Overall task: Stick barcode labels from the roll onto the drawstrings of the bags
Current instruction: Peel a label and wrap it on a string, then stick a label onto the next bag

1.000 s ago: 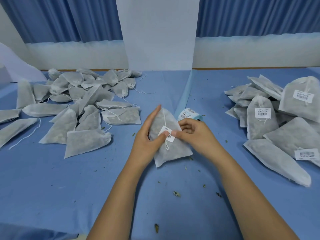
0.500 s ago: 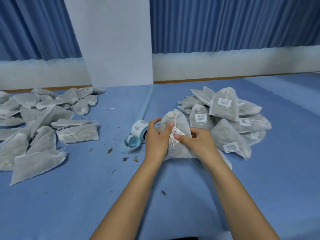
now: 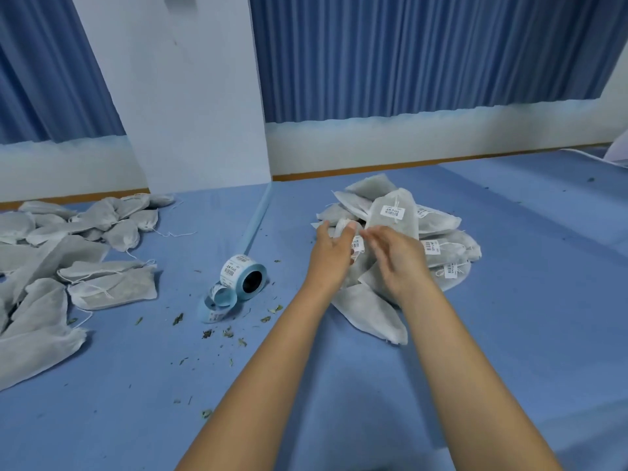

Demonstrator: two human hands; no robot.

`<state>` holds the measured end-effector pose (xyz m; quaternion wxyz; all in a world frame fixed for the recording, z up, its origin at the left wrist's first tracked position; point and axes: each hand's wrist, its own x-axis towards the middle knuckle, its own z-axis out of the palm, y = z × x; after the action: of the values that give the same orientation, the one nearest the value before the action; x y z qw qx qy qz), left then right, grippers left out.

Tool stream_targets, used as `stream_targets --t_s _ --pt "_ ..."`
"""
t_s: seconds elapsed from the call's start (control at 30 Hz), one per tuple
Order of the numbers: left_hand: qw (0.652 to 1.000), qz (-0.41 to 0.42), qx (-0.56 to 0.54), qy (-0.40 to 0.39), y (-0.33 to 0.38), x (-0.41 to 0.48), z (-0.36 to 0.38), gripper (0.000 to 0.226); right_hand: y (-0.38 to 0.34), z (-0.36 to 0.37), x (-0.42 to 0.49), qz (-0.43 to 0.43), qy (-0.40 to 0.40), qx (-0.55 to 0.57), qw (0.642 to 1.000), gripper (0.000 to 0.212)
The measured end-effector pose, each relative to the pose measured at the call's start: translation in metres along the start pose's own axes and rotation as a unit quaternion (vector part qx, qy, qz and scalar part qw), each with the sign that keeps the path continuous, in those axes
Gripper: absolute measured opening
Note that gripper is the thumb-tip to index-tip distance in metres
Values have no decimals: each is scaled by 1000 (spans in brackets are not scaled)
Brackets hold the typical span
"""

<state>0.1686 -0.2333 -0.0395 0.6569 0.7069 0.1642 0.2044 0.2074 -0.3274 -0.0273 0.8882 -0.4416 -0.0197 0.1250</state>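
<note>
My left hand (image 3: 331, 256) holds a grey drawstring bag (image 3: 361, 263) between thumb and fingers, right over the front of the pile of labelled bags (image 3: 441, 248). A white barcode label (image 3: 356, 244) hangs on the held bag's drawstring, between my two hands. My right hand (image 3: 397, 258) is blurred beside the label, fingers spread and holding nothing. The roll of barcode labels (image 3: 243, 277) lies on its side to the left of my left hand, with a curl of blue backing strip (image 3: 217, 300) trailing in front.
A heap of unlabelled grey bags (image 3: 85, 253) covers the left of the blue table (image 3: 509, 317). Dried herb crumbs (image 3: 226, 333) are scattered near the roll. A white pillar (image 3: 190, 96) and blue curtains stand behind the table.
The view has swung right. Both hands carried the labelled bag from the table's middle over to the right-hand pile. My right hand has let go of the label.
</note>
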Motion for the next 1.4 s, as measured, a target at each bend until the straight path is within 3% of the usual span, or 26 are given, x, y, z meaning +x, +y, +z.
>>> stream_targets --t_s 0.1,0.17,0.4,0.6,0.67,0.77,0.87,0.93,1.0,1.17,1.23,1.3,1.33,1.4 --pt "999 10 44 -9 -9 -3 -6 30 31 9 -14 4 -53 -134 990 29" --pt "998 40 57 3 -15 -8 -15 24 50 18 -22 8 -74 -164 984 33" --pt "986 100 61 119 -29 -27 -82 26 96 68 -51 29 -139 -162 976 33" --pt "959 113 187 182 -39 -35 -161 25 150 113 -76 100 -198 -79 972 30" --pt "922 75 292 244 -46 -33 -191 29 166 129 -80 98 -205 -116 967 23" --pt "844 14 423 328 -57 -25 -238 30 186 147 -79 -3 -230 -277 933 19" --pt "773 -56 580 252 -77 -14 -277 46 199 152 -79 -84 -290 -388 871 25" --pt "751 -64 619 221 -89 -6 -288 50 205 150 -79 -108 -315 -421 844 23" --pt "729 -65 636 242 -94 2 -287 46 207 148 -78 -136 -336 -445 819 17" --pt "698 -88 654 277 -97 16 -280 17 199 150 -80 -152 -343 -403 835 24" --pt "687 -88 666 277 -98 18 -283 20 194 148 -77 -138 -330 -403 842 17" --pt "699 -65 654 283 -98 15 -285 19 190 145 -76 -127 -316 -400 851 16" --pt "729 -33 619 292 -96 12 -285 14 188 145 -76 -126 -310 -393 857 18" --pt "858 43 405 314 -89 6 -283 9 185 143 -75 -143 -300 -359 872 23"
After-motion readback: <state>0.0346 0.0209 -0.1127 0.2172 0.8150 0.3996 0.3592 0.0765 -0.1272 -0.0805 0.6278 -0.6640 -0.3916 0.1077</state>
